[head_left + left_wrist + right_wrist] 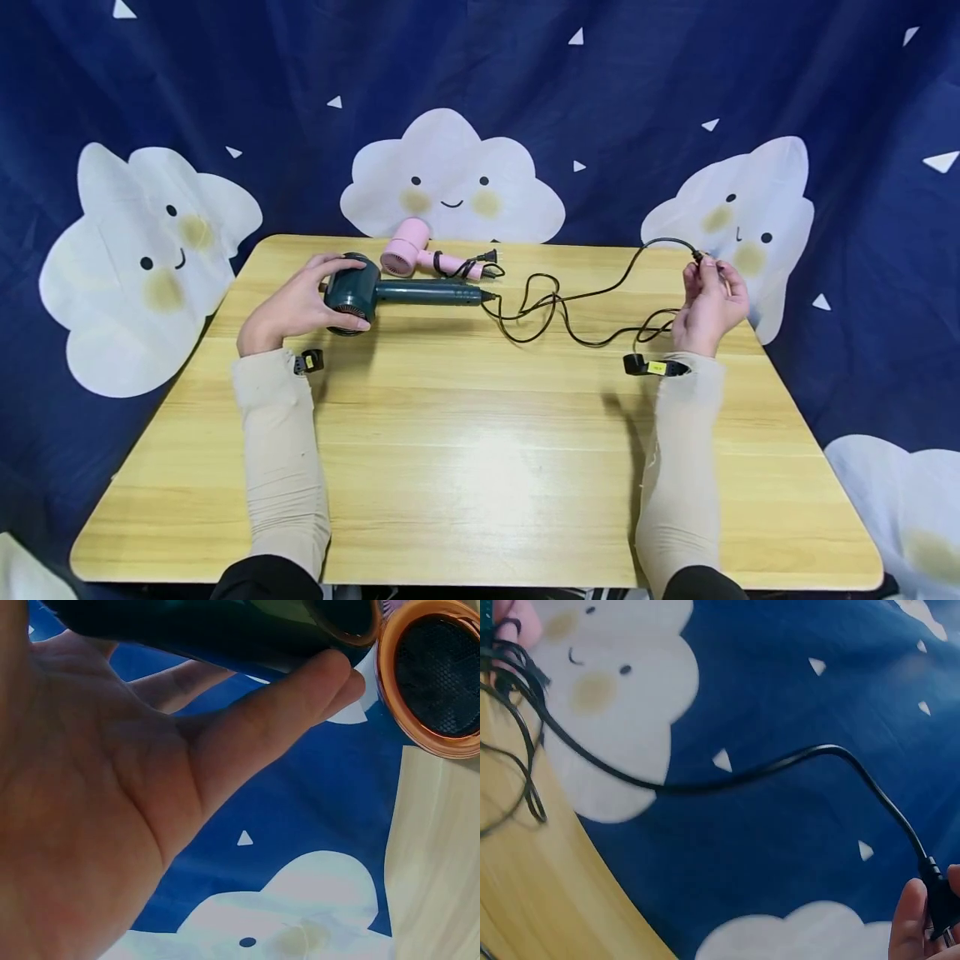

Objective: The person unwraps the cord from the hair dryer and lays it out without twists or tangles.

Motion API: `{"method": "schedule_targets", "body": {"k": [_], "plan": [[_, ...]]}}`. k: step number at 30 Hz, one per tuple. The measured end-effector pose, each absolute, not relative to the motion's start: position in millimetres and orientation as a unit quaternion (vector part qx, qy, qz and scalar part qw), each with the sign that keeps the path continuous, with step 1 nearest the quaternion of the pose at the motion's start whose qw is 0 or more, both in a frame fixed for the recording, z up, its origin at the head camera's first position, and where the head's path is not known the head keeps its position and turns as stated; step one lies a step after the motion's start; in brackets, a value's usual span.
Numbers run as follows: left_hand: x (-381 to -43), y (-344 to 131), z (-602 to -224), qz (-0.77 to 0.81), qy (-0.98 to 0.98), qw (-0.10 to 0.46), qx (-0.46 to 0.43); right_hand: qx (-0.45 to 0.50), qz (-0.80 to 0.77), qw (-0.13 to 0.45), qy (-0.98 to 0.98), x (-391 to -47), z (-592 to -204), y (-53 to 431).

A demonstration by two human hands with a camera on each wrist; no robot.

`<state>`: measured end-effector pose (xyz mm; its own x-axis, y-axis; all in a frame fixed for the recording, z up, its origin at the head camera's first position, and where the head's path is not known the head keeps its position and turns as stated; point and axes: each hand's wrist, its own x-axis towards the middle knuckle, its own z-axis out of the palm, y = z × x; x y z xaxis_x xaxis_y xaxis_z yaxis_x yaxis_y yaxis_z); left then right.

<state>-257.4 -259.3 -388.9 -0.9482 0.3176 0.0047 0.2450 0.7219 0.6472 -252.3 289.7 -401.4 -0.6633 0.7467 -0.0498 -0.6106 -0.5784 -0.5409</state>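
My left hand (288,304) grips the barrel of a dark green hair dryer (431,292), thumb on the near side and fingers over the far side. Its handle points right across the table. In the left wrist view, the dark barrel (187,630) spans the top, with a copper-rimmed mesh grille (439,679) at right. A black cord (600,292) runs from the handle in loose loops to my right hand (708,308). There, thumb and fingers pinch the black plug (943,900), raised above the table's right side; its metal prongs show in the right wrist view.
Behind the green dryer lies a pink hair dryer (407,248), its black cord (450,265) wound round its handle. Both stand near the far edge of the wooden table (480,400). A dark blue curtain (480,67) with white clouds hangs behind and beside the table.
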Motion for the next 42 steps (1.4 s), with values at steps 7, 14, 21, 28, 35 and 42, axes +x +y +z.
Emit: {"method": "schedule_targets", "body": {"k": [7, 14, 21, 28, 35, 42], "plan": [[-257.6, -257.6, -390.5, 0.341, 0.925, 0.057, 0.156, -0.197, 0.869, 0.385, -0.242, -248.5, -418.4, 326.3], [-255.8, -260.0, -391.9, 0.335, 0.928, 0.07, 0.15, -0.262, 0.863, 0.366, -0.227, -240.5, -434.4, 358.0], [-253.2, -265.0, -394.7, 0.342, 0.925, 0.085, 0.144, -0.319, 0.871, 0.302, -0.221, -228.7, -451.4, 384.1], [-253.7, -267.5, -399.3, 0.326, 0.928, 0.115, 0.139, -0.35, 0.87, 0.243, -0.248, -218.3, -463.8, 393.6], [-253.8, -269.5, -405.7, 0.321, 0.929, 0.128, 0.136, -0.364, 0.868, 0.212, -0.263, -217.6, -469.4, 394.6], [-256.3, -269.1, -411.6, 0.317, 0.927, 0.149, 0.136, -0.349, 0.884, 0.173, -0.256, -217.3, -474.6, 397.8]]}}
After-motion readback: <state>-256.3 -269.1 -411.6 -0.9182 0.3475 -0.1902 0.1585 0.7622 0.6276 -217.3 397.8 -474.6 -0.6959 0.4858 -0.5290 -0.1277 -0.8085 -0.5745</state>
